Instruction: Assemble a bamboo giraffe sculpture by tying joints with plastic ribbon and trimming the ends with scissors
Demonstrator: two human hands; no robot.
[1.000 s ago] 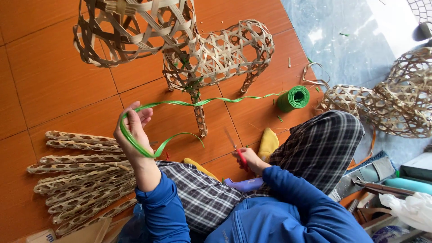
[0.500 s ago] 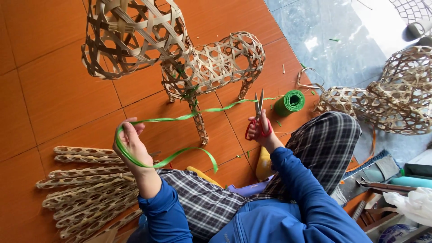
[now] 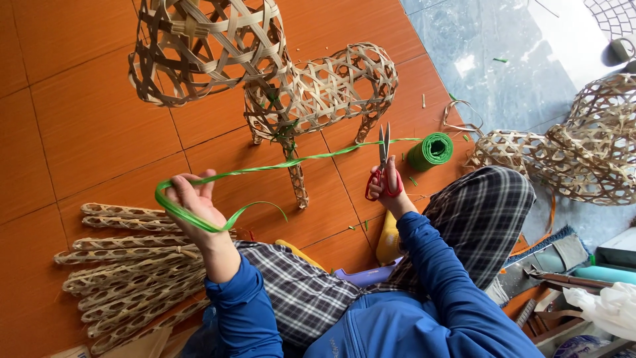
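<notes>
My left hand (image 3: 192, 205) is raised over the orange floor with a green plastic strap (image 3: 265, 169) looped around its fingers. The strap runs taut to the right, to a green roll (image 3: 430, 150) lying on the floor. My right hand (image 3: 391, 185) holds red-handled scissors (image 3: 383, 159), blades pointing up and slightly apart at the strap. A woven bamboo animal figure (image 3: 318, 86) stands just beyond the strap, with a larger woven head piece (image 3: 199, 46) at its left end.
Several woven bamboo strips (image 3: 126, 265) lie on the floor at my left. More woven bamboo pieces (image 3: 570, 152) sit at the right on the grey floor. Tools and a white bag (image 3: 609, 305) are at the lower right. My legs in checked trousers (image 3: 477, 212) stretch out below.
My right hand picked the scissors up from near my lap and lifted them to the strap. My left hand moved slightly left, pulling the strap taut.
</notes>
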